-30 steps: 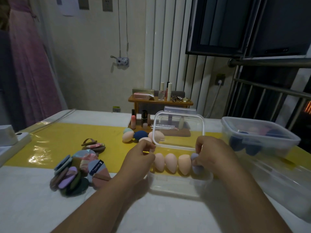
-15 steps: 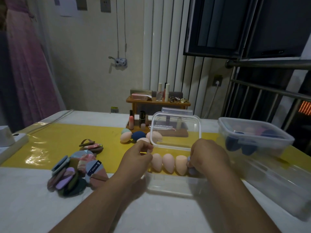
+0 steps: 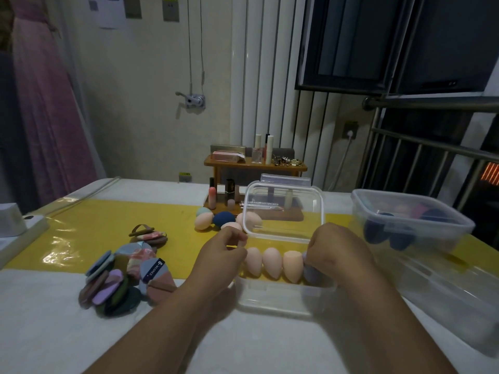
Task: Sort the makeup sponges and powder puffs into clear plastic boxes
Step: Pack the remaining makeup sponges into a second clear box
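Note:
A clear plastic box (image 3: 272, 299) stands in front of me with its lid (image 3: 283, 211) raised behind it. Three peach makeup sponges (image 3: 272, 263) stand in a row inside. My right hand (image 3: 337, 249) grips a lilac sponge (image 3: 310, 273) at the row's right end. My left hand (image 3: 224, 255) pinches the lid's lower left corner. More sponges (image 3: 216, 220), peach, mint and navy, lie behind on the yellow strip. A pile of powder puffs (image 3: 121, 276) lies to the left.
A second clear box (image 3: 410, 211) holding dark and pink sponges sits at the right, on a larger clear container (image 3: 459, 292). A small wooden shelf (image 3: 255, 164) with cosmetics stands behind. A white power strip (image 3: 24, 225) lies at the far left edge.
Both hands have hardly moved. The right hand has sunk slightly, setting the lilac sponge lower at the row's end.

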`<state>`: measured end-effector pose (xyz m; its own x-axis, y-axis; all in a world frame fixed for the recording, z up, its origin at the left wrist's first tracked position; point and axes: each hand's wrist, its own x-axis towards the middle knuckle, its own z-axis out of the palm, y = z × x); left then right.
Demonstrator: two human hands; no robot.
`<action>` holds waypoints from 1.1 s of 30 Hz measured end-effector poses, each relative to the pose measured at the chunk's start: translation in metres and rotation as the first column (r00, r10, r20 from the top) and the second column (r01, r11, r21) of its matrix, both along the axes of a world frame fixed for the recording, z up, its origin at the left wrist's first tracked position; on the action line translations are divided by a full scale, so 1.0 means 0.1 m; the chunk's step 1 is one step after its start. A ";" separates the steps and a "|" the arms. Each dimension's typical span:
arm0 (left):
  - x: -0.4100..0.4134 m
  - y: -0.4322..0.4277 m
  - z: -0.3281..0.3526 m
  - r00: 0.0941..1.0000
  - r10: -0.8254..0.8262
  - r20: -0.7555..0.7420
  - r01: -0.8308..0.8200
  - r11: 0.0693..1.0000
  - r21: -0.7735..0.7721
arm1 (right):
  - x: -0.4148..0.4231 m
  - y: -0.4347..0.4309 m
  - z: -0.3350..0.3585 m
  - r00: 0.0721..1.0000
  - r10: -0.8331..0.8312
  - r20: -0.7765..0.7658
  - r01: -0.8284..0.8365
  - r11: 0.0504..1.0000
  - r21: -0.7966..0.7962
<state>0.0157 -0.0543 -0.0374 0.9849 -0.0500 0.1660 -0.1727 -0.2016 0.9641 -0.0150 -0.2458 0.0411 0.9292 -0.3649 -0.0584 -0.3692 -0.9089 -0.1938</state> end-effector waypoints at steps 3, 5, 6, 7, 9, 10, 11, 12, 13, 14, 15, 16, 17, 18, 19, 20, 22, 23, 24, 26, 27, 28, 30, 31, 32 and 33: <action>0.01 0.01 -0.01 1.000 0.006 0.009 -0.006 1.000 0.015 | -0.02 0.00 0.06 1.000 -0.001 -0.019 0.003 0.997 0.082; 0.01 0.01 -0.02 1.000 0.010 0.013 -0.010 1.000 0.013 | -0.03 -0.01 0.05 1.000 0.009 0.016 -0.010 0.993 0.119; 0.01 0.01 -0.01 1.000 0.012 0.015 -0.012 1.000 0.011 | -0.03 -0.02 0.04 0.998 0.015 0.055 -0.023 0.988 0.152; 0.01 0.00 -0.02 1.000 0.014 0.017 -0.014 1.000 0.009 | -0.04 -0.04 0.03 0.995 0.023 0.099 -0.041 0.982 0.182; 0.02 0.00 -0.02 0.999 0.027 0.018 -0.027 1.000 0.003 | -0.05 -0.06 0.02 0.982 0.031 0.188 -0.074 0.971 0.228; 0.01 0.00 -0.02 0.999 0.033 0.019 -0.033 0.999 0.004 | -0.06 -0.07 0.01 0.972 0.032 0.232 -0.089 0.967 0.240; 0.01 0.00 -0.02 0.999 0.034 0.018 -0.034 0.999 0.007 | -0.07 -0.06 0.01 0.961 0.031 0.274 -0.103 0.963 0.250; 0.01 -0.01 -0.02 0.999 0.030 0.017 -0.030 0.999 0.010 | -0.08 -0.04 0.00 0.946 0.033 0.323 -0.121 0.959 0.257; 0.02 0.00 -0.02 0.999 0.027 0.018 -0.028 1.000 0.012 | -0.08 -0.01 -0.01 0.925 0.045 0.378 -0.151 0.955 0.256; 0.02 -0.01 -0.01 0.999 0.025 0.020 -0.025 1.000 0.010 | -0.08 0.02 -0.03 0.902 0.068 0.426 -0.190 0.949 0.251; 0.02 -0.01 -0.02 1.000 0.023 0.022 -0.023 1.000 0.010 | -0.07 0.07 -0.05 0.884 0.098 0.457 -0.233 0.941 0.247; 0.03 -0.02 -0.01 0.999 0.020 0.026 -0.021 1.000 0.010 | -0.06 0.12 -0.08 0.873 0.137 0.467 -0.275 0.931 0.239; 0.03 -0.03 -0.02 0.999 0.024 0.034 -0.025 1.000 0.012 | -0.05 0.16 -0.12 0.868 0.181 0.462 -0.311 0.924 0.223; 0.03 -0.05 -0.01 0.998 0.034 0.045 -0.035 0.999 0.013 | -0.03 0.20 -0.16 0.867 0.223 0.446 -0.337 0.921 0.196; 0.03 -0.07 0.00 0.997 0.046 0.058 -0.047 0.999 0.013 | -0.01 0.22 -0.20 0.869 0.261 0.421 -0.354 0.922 0.160; 0.04 -0.08 0.00 0.996 0.055 0.064 -0.056 0.998 0.008 | 0.01 0.23 -0.23 0.876 0.292 0.383 -0.360 0.925 0.120; 0.03 -0.11 0.00 0.997 0.048 0.066 -0.049 0.999 0.010 | 0.04 0.21 -0.27 0.896 0.322 0.305 -0.354 0.934 0.055; 0.02 -0.11 -0.01 0.998 0.039 0.047 -0.040 0.999 0.005 | 0.04 0.19 -0.28 0.902 0.326 0.284 -0.351 0.936 0.038; 0.01 -0.11 0.00 1.000 0.027 0.013 -0.027 0.999 -0.040 | 0.05 0.18 -0.29 0.903 0.331 0.273 -0.353 0.935 0.032; 0.04 -0.11 0.02 0.998 0.008 -0.062 -0.020 0.981 -0.195 | 0.06 0.16 -0.30 0.901 0.343 0.265 -0.362 0.932 0.025; 0.08 -0.09 0.02 0.997 0.040 -0.073 -0.054 0.977 -0.207 | 0.06 0.16 -0.30 0.900 0.349 0.262 -0.366 0.930 0.019; 0.14 -0.05 0.04 0.993 0.105 -0.046 -0.109 0.989 -0.103 | 0.06 0.16 -0.31 0.898 0.353 0.261 -0.369 0.929 0.014; 0.29 0.04 0.02 0.984 0.175 0.043 -0.180 0.954 0.238 | 0.07 0.15 -0.31 0.898 0.356 0.258 -0.371 0.929 0.009; 0.36 0.08 -0.01 0.986 0.148 0.071 -0.164 0.913 0.374 | 0.08 0.15 -0.32 0.899 0.357 0.254 -0.371 0.929 0.007; 0.41 0.10 -0.05 0.991 0.108 0.076 -0.131 0.869 0.478 | 0.08 0.15 -0.32 0.900 0.358 0.250 -0.371 0.929 0.005; 0.46 0.12 -0.09 0.994 0.063 0.087 -0.101 0.820 0.564 | 0.09 0.15 -0.32 0.900 0.357 0.251 -0.370 0.929 0.005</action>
<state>0.0612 -0.0427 -0.0460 0.9782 -0.0734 0.1941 -0.1860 -0.7250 0.6631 -0.0062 -0.2311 0.0090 0.9845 -0.0013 0.1754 0.0495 -0.9574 -0.2846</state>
